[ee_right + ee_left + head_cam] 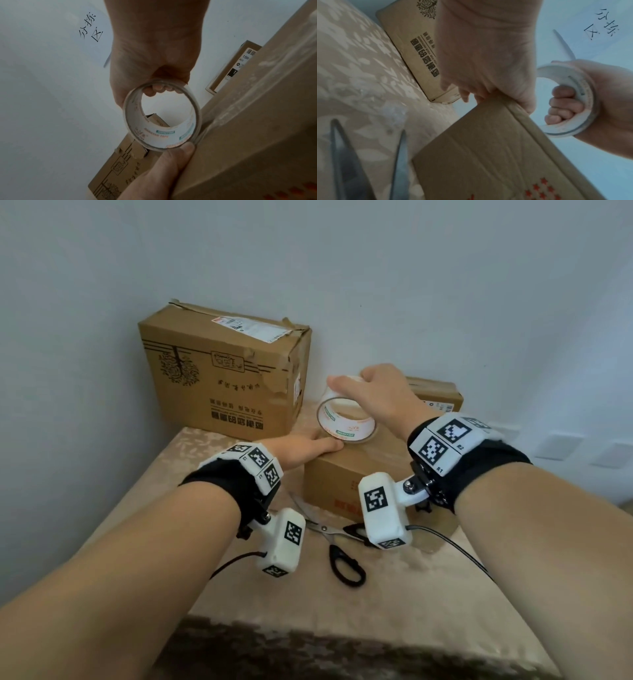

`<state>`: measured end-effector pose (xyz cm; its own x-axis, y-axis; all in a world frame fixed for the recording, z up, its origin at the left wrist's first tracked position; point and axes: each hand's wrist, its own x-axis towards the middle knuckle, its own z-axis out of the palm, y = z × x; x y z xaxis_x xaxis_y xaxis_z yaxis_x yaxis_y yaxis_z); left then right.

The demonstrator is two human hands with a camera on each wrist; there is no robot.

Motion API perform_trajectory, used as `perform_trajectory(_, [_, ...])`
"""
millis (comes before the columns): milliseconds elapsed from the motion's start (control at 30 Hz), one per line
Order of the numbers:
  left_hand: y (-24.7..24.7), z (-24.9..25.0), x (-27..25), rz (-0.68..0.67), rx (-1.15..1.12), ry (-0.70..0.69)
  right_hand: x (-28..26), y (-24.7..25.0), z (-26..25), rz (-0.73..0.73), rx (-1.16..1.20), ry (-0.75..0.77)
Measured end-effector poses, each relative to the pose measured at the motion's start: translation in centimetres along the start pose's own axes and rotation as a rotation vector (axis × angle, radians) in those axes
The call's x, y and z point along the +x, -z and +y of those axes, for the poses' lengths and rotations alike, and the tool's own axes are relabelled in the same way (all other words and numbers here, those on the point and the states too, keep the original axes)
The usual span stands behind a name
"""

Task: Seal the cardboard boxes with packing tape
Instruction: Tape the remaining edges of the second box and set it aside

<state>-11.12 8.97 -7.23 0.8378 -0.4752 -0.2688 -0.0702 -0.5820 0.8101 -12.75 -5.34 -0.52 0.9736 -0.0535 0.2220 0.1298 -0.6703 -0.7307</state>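
While both forearms reach over the table (445, 594), the scissors (337, 546) lie open on the cloth just nearer than the low box (329, 484), black handles toward the person, blades toward the box's near left corner. That box sits flat, red print on its near side. On its top, at the left near edge, the left hand (301, 445) lies with straight fingers pressed flat on the cardboard, fingertips touching the bottom of the tape roll (346, 419); the left wrist view shows the palm (484, 54) at the box's edge (488, 142). The roll stands on edge on the box's top, slightly tilted. The right hand (380, 395) grips it from above, thumb over the outer face and fingers curled through the core, as both wrist views show (161, 115). Whether a strip of tape is already drawn out, I cannot tell. Beyond the low box to the right, a third box (442, 398) peeks out behind the right hand, a barcode label on it. Beyond and left stands the tall box (222, 371), printed with a tree, a torn label on top, against the wall (342, 268).
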Motion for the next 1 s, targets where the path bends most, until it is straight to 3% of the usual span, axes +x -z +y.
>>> perform_trajectory(233, [-0.5, 0.0, 0.1, 0.055, 0.001, -0.013, -0.8, -0.1, 0.8, 0.040, 0.081, -0.054])
perform_trajectory(400, [-0.1, 0.3, 0.0, -0.015, 0.100, 0.002, -1.1, 3.0, -0.1, 0.026, -0.212, -0.093])
perform_trajectory(500, [-0.4, 0.5, -0.3, -0.019, 0.158, -0.023, -1.7, 5.5, 0.5, -0.095, -0.392, -0.206])
perform_trajectory(567, [-0.3, 0.9, -0.3, -0.004, 0.291, -0.024, -2.0, 5.7, 0.9, -0.114, -0.449, -0.203])
perform_trajectory(667, [-0.2, 1.6, 0.0, 0.071, 0.701, -0.023, -2.4, 5.1, 0.7, -0.099, -0.528, -0.182])
perform_trajectory(767, [-1.6, 2.6, 0.0, 0.075, 0.966, -0.110, -2.3, 4.5, 0.8, -0.082, -0.491, -0.137])
perform_trajectory(867, [-2.8, 3.1, 0.0, 0.043, 0.988, -0.184, -2.3, 3.7, 1.5, -0.010, -0.364, -0.067])
perform_trajectory(1000, [-2.6, 2.9, -0.3, 0.007, 1.014, -0.207, -3.1, 3.9, 3.0, 0.118, -0.093, -0.101])
